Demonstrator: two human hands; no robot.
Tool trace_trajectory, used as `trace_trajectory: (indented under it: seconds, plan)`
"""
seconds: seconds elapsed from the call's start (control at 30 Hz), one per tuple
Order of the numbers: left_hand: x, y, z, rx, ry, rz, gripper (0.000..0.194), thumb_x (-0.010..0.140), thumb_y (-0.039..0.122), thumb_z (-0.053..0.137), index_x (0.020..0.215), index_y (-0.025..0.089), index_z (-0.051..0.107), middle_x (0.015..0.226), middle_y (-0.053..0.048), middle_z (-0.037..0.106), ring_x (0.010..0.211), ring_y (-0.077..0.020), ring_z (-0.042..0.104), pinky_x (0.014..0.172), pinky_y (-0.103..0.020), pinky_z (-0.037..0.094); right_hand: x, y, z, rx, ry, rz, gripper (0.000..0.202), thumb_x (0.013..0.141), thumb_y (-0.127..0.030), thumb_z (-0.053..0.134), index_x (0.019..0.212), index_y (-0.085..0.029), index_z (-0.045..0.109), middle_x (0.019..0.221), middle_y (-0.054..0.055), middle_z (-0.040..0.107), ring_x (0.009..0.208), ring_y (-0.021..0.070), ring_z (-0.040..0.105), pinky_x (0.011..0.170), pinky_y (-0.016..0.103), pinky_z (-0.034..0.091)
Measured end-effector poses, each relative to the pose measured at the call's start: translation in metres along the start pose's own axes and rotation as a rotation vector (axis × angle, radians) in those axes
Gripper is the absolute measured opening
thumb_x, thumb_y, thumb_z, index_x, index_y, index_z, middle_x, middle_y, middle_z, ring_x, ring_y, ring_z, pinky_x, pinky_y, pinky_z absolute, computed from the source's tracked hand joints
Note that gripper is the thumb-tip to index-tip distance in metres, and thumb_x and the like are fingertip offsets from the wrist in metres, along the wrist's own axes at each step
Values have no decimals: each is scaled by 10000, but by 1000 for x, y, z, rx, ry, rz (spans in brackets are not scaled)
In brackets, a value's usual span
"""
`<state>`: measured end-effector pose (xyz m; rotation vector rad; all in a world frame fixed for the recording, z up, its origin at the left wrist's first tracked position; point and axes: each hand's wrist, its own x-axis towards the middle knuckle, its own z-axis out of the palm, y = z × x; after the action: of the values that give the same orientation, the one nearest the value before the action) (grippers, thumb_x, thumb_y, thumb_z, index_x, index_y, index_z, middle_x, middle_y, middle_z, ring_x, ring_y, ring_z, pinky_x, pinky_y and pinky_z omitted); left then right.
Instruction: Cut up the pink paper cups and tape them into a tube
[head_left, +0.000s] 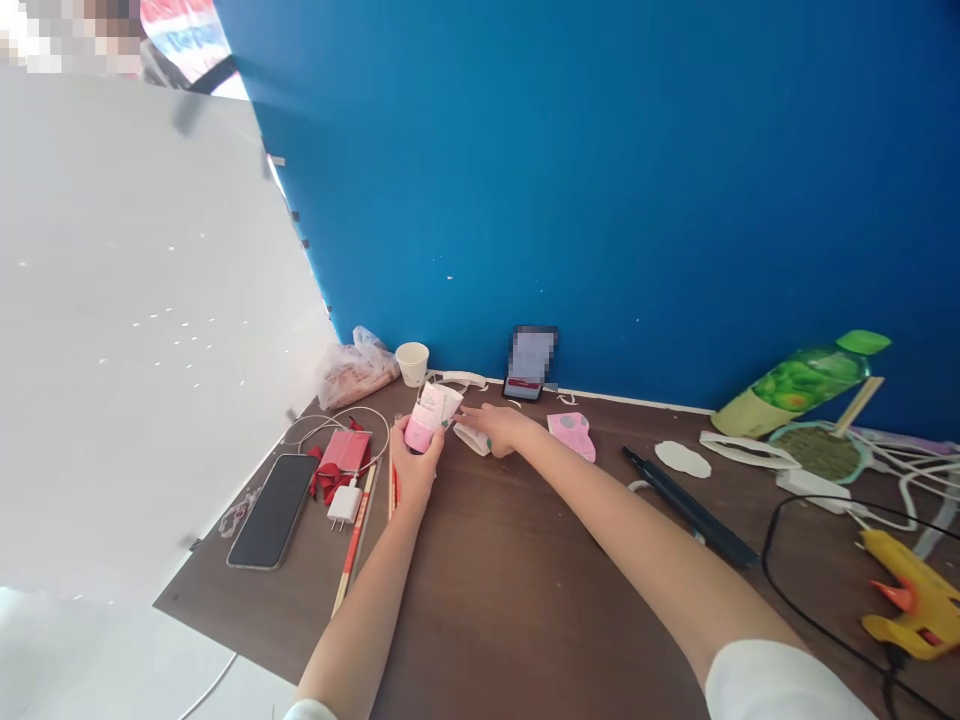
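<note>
A pink and white patterned paper cup (424, 422) is tilted in my left hand (414, 462), whose fingers wrap round it. My right hand (501, 425) is stretched out just to the right of the cup, fingers extended toward its edge; I cannot tell whether the fingertips touch it. Partly under my right hand lies a white patterned paper piece (471, 437) with a green mark. Further right on the table is a pink cut paper piece (572, 437) with grey spots. A plain white paper cup (412, 363) stands upright behind my left hand.
On the left lie a phone (271, 511), a white charger (344, 505), a red packet (344, 452) and chopsticks (354, 540). A second phone (530, 362) leans on the blue wall. Right: a black stick-like tool (690, 507), a green bottle (801, 385) and a yellow glue gun (915, 595).
</note>
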<state>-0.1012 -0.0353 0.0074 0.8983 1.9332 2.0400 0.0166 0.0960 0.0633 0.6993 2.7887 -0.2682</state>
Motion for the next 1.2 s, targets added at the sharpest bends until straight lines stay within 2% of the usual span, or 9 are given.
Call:
trace_trajectory:
  seconds: [0.13, 0.2, 0.3, 0.5, 0.6, 0.7, 0.87, 1.03, 1.2]
  plan:
    - [0, -1, 1, 19, -18, 26, 456, 651, 383, 712, 1027, 182, 550, 971, -52, 581, 892, -184, 562, 810, -319, 448, -13, -1, -4, 21, 63, 24, 906, 493, -114, 706, 1341, -198, 397, 1280, 139, 514, 1116, 358, 500, 828, 445, 467]
    - [-1, 1, 1, 30, -30, 33, 452, 659, 385, 706, 1029, 179, 549, 979, -54, 582, 905, -188, 561, 818, -320, 445, -29, 0, -4, 43, 116, 45, 782, 557, -227, 699, 1287, -154, 430, 1201, 156, 538, 1089, 344, 508, 847, 440, 450]
    - [-5, 6, 0, 38, -106, 54, 445, 673, 368, 695, 1043, 172, 544, 970, -62, 591, 889, -192, 572, 794, -318, 456, -62, 5, 4, 117, 203, 75, 568, 685, -335, 613, 1211, -181, 464, 1143, 121, 545, 1048, 288, 528, 832, 384, 456]
    - [-14, 9, 1, 74, -420, 215, 467, 658, 314, 703, 1069, 178, 528, 1004, -71, 602, 908, -201, 584, 807, -332, 467, -135, 16, 55, 716, 698, 220, 473, 665, -407, 679, 1088, -232, 562, 1099, 88, 570, 1024, 287, 547, 852, 411, 459]
    - [-19, 10, 2, 93, -560, 331, 466, 646, 304, 711, 1061, 186, 534, 1024, -68, 597, 939, -203, 584, 834, -336, 463, -161, 19, 84, 1094, 845, 275, 511, 653, -415, 713, 1101, -242, 537, 1063, 74, 610, 988, 273, 582, 816, 401, 490]
    - [-25, 15, 4, 94, -708, 400, 451, 654, 291, 708, 1060, 195, 536, 1030, -66, 593, 948, -200, 587, 831, -329, 469, -172, 19, 105, 1324, 983, 323, 519, 630, -437, 737, 1067, -241, 538, 1013, 61, 646, 949, 262, 609, 815, 405, 495]
    - [-34, 22, 4, 91, -840, 458, 455, 668, 289, 709, 1077, 199, 529, 1038, -78, 587, 963, -208, 581, 840, -342, 472, -174, 12, 114, 1534, 1027, 236, 514, 643, -446, 734, 1081, -236, 562, 1108, 83, 643, 999, 264, 610, 872, 426, 482]
    - [-37, 21, 5, 80, -885, 484, 485, 668, 285, 716, 1107, 205, 525, 1074, -91, 584, 1012, -222, 570, 884, -374, 463, -175, 6, 112, 1544, 932, 223, 538, 668, -426, 723, 1136, -230, 542, 1163, 98, 617, 1069, 267, 581, 886, 415, 486]
    - [-38, 20, 6, 47, -915, 505, 499, 662, 286, 728, 1115, 215, 532, 1100, -100, 585, 1050, -234, 564, 904, -396, 464, -175, 10, 118, 1539, 930, 229, 490, 675, -383, 729, 1102, -248, 528, 1101, 82, 632, 996, 245, 614, 825, 383, 519]
